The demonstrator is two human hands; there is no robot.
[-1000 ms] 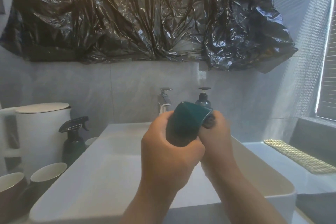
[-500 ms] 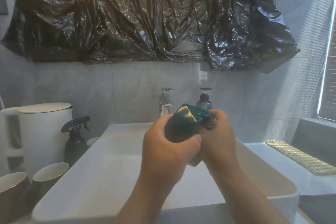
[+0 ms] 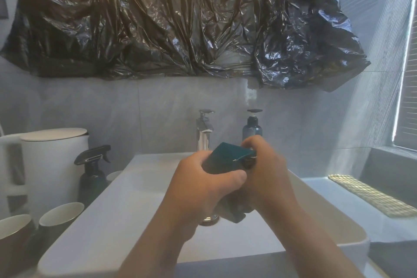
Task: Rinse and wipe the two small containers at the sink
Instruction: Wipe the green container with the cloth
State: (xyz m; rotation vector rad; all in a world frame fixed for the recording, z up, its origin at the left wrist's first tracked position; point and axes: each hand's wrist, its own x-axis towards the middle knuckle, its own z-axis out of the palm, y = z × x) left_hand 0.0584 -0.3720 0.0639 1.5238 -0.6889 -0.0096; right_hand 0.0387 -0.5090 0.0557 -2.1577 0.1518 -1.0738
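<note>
Head camera, the only view. Both hands meet above the sink (image 3: 334, 216), and between them is one teal container (image 3: 228, 159). It is in the air over the basin, not resting on anything.

The left hand (image 3: 203, 189) grips it from the near left side, with the thumb across the front. The right hand (image 3: 266, 171) curls its fingers around the right end. The long axis of the container seems to run from low on the left to high on the right, so it lies tilted. A dark piece hangs under the hands; I cannot tell if it is a cloth or the lower part of the container.

The faucet (image 3: 204, 130) stands directly behind the container, a little to the left, so the left hand is nearer to it. I see no running water.

Count: one faucet, one pump bottle (image 3: 252, 127), one spray bottle (image 3: 92, 174), one white kettle (image 3: 52, 160) and two cups (image 3: 59, 213) on the counter at the left. Which thing is the second container, I cannot tell.
</note>
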